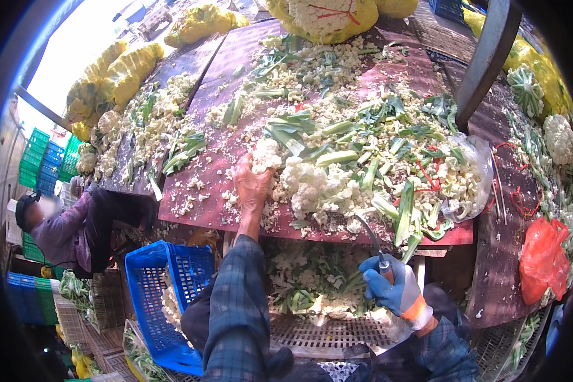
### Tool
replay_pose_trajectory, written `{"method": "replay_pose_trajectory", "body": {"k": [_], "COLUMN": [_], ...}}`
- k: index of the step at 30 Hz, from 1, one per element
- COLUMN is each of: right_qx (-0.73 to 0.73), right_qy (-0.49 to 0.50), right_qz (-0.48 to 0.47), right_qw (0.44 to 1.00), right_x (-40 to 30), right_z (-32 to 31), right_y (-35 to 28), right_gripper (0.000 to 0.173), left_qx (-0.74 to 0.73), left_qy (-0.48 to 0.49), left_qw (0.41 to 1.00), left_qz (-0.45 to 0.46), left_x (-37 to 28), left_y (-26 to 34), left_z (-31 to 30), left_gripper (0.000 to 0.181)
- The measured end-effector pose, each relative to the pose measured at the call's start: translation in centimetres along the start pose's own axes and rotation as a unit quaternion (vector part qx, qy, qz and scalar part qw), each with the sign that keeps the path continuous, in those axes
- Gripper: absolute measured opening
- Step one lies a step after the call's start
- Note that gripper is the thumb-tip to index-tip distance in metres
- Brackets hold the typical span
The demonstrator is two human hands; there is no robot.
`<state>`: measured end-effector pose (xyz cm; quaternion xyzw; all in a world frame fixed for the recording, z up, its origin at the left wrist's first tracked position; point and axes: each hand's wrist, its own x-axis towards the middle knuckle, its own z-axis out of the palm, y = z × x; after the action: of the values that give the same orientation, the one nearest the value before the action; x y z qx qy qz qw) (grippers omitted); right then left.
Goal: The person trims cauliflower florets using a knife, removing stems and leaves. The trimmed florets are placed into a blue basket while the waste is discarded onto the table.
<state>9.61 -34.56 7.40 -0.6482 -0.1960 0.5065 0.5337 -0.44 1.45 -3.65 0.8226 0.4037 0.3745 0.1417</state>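
Note:
My bare left hand [252, 184] reaches over the red tabletop [191, 210], its fingers around a white cauliflower piece [266, 155]. In a blue and grey work glove, my right hand [394, 286] grips a knife with a curved blade [370, 231] and a brown handle. The knife's tip points up at the table's front edge. Between the hands lies a larger mass of cauliflower florets [310, 186]. Green leaf stalks [336, 157] and trimmed scraps are strewn behind it.
A blue plastic crate [145, 305] holding cauliflower stands at my left. Below the table edge is a slatted crate [334, 336] with trimmings. A metal post [489, 57] rises at the right, near a red plastic bag [544, 262]. A person [71, 229] sits at the left.

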Motion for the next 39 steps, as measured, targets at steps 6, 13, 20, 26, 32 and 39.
{"method": "replay_pose_trajectory", "body": {"k": [6,13,20,26,32,39], "right_qx": [0.030,0.030,0.161,0.202,-0.124,-0.388], "right_qy": [-0.037,-0.024,-0.057,-0.065,0.072,-0.039], "right_qz": [0.003,-0.048,-0.011,0.021,-0.224,-0.277], "right_qw": [0.999,0.998,0.985,0.977,0.964,0.878], "right_x": [-0.3,-0.2,-2.1,-6.0,-9.5,-12.4], "right_z": [0.8,3.6,6.0,7.2,8.2,9.4], "right_y": [0.5,0.1,3.2,6.3,7.6,6.6], "right_gripper": [0.019,0.037,0.032,0.035,0.029,0.025], "left_qx": [-0.165,-0.255,-0.348,-0.630,-0.657,-0.610], "left_qy": [-0.069,-0.247,-0.289,-0.267,-0.207,-0.202], "left_qw": [0.981,0.929,0.883,0.683,0.660,0.725], "left_qz": [-0.076,-0.100,-0.127,-0.254,-0.299,-0.249], "left_x": [-2.4,-11.4,-18.1,-22.4,-24.0,-25.7], "left_y": [2.2,9.4,14.6,15.6,14.8,11.8], "left_z": [-6.0,-14.6,-18.4,-19.3,-22.6,-24.1], "left_gripper": [0.062,0.068,0.071,0.062,0.059,0.056]}}
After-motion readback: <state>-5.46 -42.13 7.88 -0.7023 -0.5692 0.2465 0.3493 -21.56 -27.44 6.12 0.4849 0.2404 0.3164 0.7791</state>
